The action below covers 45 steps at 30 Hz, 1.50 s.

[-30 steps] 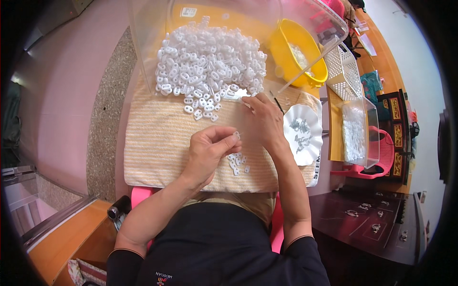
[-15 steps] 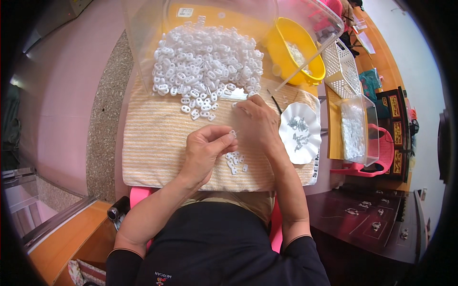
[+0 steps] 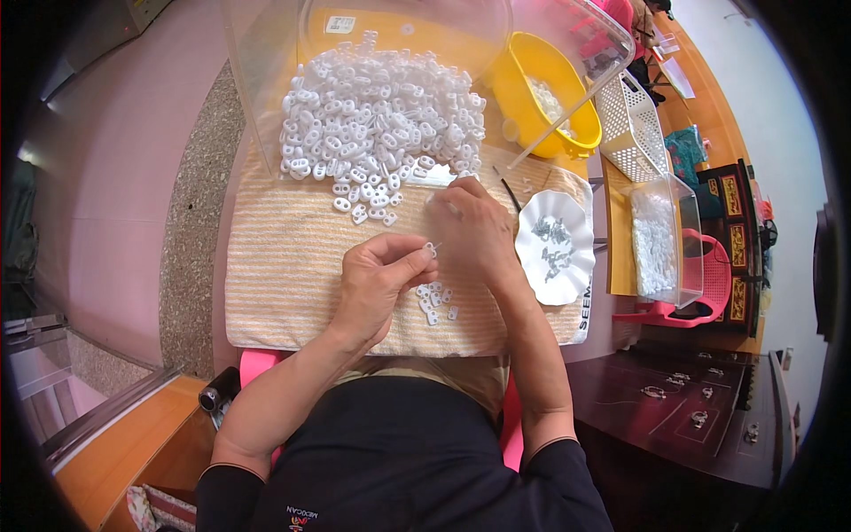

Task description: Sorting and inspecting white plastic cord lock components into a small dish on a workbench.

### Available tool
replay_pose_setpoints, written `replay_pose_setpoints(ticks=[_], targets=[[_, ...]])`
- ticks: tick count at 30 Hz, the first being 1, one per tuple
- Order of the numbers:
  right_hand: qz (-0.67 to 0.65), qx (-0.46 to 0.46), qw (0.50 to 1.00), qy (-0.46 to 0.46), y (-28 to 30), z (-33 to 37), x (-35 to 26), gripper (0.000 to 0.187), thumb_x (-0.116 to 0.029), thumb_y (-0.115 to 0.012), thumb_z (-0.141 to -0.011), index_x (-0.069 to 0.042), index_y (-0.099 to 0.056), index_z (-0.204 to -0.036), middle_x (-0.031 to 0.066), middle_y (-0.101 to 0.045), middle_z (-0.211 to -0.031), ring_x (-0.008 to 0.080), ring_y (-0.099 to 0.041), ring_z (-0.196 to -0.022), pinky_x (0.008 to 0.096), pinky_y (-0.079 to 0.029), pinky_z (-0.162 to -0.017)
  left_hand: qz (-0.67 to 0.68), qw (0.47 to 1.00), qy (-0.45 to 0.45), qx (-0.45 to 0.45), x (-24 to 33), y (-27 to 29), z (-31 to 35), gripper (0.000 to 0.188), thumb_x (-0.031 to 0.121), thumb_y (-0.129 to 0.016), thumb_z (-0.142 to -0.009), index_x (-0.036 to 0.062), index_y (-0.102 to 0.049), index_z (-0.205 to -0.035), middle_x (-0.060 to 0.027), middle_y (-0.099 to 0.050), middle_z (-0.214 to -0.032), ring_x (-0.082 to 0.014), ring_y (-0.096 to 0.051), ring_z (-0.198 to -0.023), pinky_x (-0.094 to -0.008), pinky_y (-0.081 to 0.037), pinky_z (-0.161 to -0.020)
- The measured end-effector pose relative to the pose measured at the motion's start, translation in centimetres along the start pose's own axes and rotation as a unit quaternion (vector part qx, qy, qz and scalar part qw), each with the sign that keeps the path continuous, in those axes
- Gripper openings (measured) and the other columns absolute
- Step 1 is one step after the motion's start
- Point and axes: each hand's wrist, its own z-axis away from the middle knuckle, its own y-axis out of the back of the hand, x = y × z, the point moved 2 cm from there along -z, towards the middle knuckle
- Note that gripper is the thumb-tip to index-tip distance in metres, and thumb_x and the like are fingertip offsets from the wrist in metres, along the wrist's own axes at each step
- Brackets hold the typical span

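My left hand point(image 3: 377, 279) is closed over the middle of the towel, thumb and fingertips pinching a small white plastic piece with holes point(image 3: 431, 249). To its right, my right hand point(image 3: 483, 226) reaches toward the front of a large heap of white two-holed plastic pieces point(image 3: 381, 124). Its fingers are blurred and point down, so whether they grip anything is unclear. Several more small white pieces point(image 3: 434, 301) lie on the striped towel point(image 3: 292, 284) just below my hands. A white fluted plate point(image 3: 578, 266) with small grey bits point(image 3: 554, 244) sits right of my right forearm.
The heap spills from a clear plastic bin point(image 3: 261, 97). Behind right stands a yellow basin point(image 3: 510, 84) holding white pieces. A thin black stick point(image 3: 511, 191) lies near the plate. Farther right are a white perforated basket point(image 3: 634, 124), a clear box point(image 3: 687, 257) and a pink chair point(image 3: 714, 284).
My right hand has shifted very slightly, still blurred by the front of the heap. My left hand keeps its pinch on the white piece. The whole view has moved a little.
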Motion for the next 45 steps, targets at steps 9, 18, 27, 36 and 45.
replay_pose_setpoints(ticks=[9, 18, 27, 36, 45], targets=[[-0.028, -0.004, 0.998, 0.054, -0.3, -0.3, 0.4, 0.017, -0.016, -0.063, -0.083, -0.005, -0.069, -0.095, 0.0089, -0.067, -0.096, 0.0293, -0.066, -0.085, 0.0361, -0.051, -0.075, 0.006, 1.0, -0.006, 0.003, 0.0, 0.1, 0.0, 0.012, -0.001, -0.064, -0.087, -0.0017, -0.063, -0.099, -0.0086, -0.066, -0.087, -0.0163, -0.067, -0.079, -0.0295, -0.058, -0.074], [-0.011, -0.036, 0.998, 0.04, -0.2, -0.3, 0.6, 0.018, -0.02, -0.062, -0.083, -0.006, -0.068, -0.093, 0.0104, -0.064, -0.095, 0.0311, -0.064, -0.087, 0.0382, -0.049, -0.078, 0.005, 1.0, -0.002, 0.006, 0.0, 0.0, 0.0, 0.011, 0.0, -0.065, -0.087, -0.001, -0.064, -0.098, -0.0083, -0.067, -0.087, -0.016, -0.066, -0.078, -0.0297, -0.058, -0.074], [0.046, -0.061, 0.989, 0.126, -1.2, 0.3, 2.4, 0.018, -0.024, -0.061, -0.079, -0.01, -0.064, -0.088, 0.0108, -0.063, -0.088, 0.0299, -0.061, -0.087, 0.0399, -0.048, -0.076, 0.004, 1.0, -0.004, 0.003, 0.0, 0.0, -0.1, 0.011, 0.0, -0.065, -0.087, -0.0001, -0.064, -0.098, -0.0082, -0.067, -0.087, -0.0163, -0.067, -0.079, -0.0292, -0.059, -0.073], [0.071, -0.056, 0.99, 0.106, 0.2, 1.3, 0.5, 0.014, -0.019, -0.062, -0.076, -0.011, -0.058, -0.087, 0.0103, -0.058, -0.088, 0.0303, -0.058, -0.092, 0.0407, -0.048, -0.075, 0.01, 1.0, -0.009, 0.001, 0.0, 0.1, -0.1, 0.011, 0.0, -0.065, -0.088, 0.0, -0.063, -0.099, -0.0085, -0.066, -0.089, -0.0168, -0.067, -0.08, -0.0296, -0.059, -0.074], [-0.051, -0.05, 0.995, 0.076, 1.0, 2.1, 1.2, 0.031, -0.01, -0.068, -0.072, -0.005, -0.064, -0.103, 0.0127, -0.063, -0.092, 0.0302, -0.062, -0.089, 0.0364, -0.05, -0.077, 0.032, 0.999, -0.021, 0.008, -0.2, 0.3, -0.1, 0.014, 0.003, -0.066, -0.088, -0.0013, -0.063, -0.1, -0.0091, -0.067, -0.09, -0.0155, -0.067, -0.079, -0.0267, -0.058, -0.072]])
